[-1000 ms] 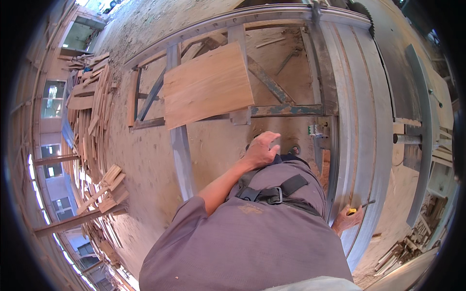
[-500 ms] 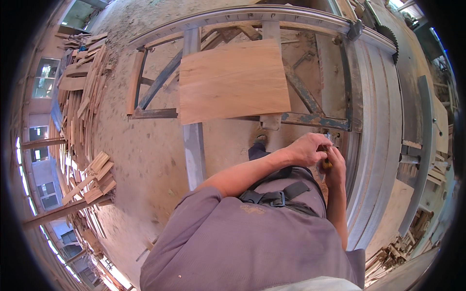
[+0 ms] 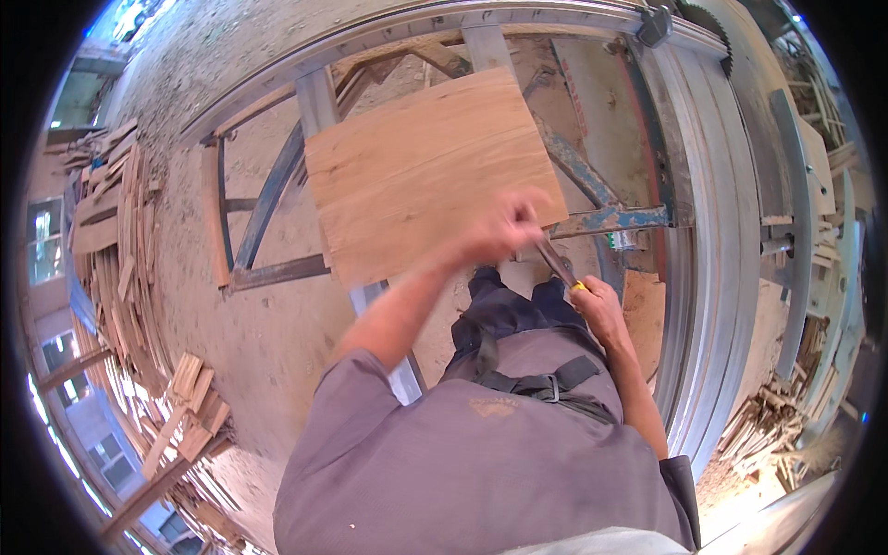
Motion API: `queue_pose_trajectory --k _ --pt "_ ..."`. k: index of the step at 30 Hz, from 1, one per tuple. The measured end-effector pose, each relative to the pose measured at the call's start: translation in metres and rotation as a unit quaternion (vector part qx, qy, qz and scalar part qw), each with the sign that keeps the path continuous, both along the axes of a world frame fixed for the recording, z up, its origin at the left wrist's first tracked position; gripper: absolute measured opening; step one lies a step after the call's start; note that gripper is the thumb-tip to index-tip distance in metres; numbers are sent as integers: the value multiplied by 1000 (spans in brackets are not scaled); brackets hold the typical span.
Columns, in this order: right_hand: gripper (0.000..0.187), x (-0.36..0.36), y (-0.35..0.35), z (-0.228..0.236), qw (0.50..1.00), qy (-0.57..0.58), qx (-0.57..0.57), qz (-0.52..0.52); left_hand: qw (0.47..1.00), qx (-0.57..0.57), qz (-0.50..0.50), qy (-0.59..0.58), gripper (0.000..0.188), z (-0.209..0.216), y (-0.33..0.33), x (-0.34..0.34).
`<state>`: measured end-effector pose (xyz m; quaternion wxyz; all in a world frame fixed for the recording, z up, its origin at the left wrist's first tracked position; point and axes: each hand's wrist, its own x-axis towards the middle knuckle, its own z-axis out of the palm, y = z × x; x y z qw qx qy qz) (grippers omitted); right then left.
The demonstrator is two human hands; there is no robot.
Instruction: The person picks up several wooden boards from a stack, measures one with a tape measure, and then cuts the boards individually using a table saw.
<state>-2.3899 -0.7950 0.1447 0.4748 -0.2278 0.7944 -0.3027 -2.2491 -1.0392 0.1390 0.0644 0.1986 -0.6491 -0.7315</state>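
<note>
My right hand (image 3: 601,313) is closed around the near end of a narrow dark strip-like tool (image 3: 557,263) with a yellow part at the grip. I cannot make out its exact kind. The strip slants up and left from there to my left hand (image 3: 509,225). That hand is smeared by motion over the near right corner of a wooden board (image 3: 425,166), so its fingers and any touch on the strip are unclear. The board lies flat across the metal bars of a frame table, turned slightly.
Behind the board runs a long metal fence rail (image 3: 407,30) with a clamp-like stop (image 3: 656,27). A toothed saw blade (image 3: 708,32) stands at the far right, beside long metal rails (image 3: 717,213). Stacked planks (image 3: 120,231) lie at the left, scrap wood (image 3: 772,416) at the lower right.
My left hand has moved left and away from my body, over the board's corner. My right hand has shifted slightly left. The tool now shows stretched between them. My view has turned a little.
</note>
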Motion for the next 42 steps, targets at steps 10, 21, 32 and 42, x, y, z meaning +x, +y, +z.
queue_pose_trajectory --k 10,21,32,42 --pt "22 29 -38 1 994 -93 52 -5 946 -292 41 -136 70 -8 -252 -54" --pt "29 36 -52 -24 989 -115 92 -33 928 -312 205 -19 41 -94 -271 -52" --pt "33 44 -60 -3 988 -55 143 14 914 -320 243 -57 39 -92 -261 -51" --pt "33 45 -56 -3 989 -49 137 23 882 -375 276 -68 33 -92 -258 -54"
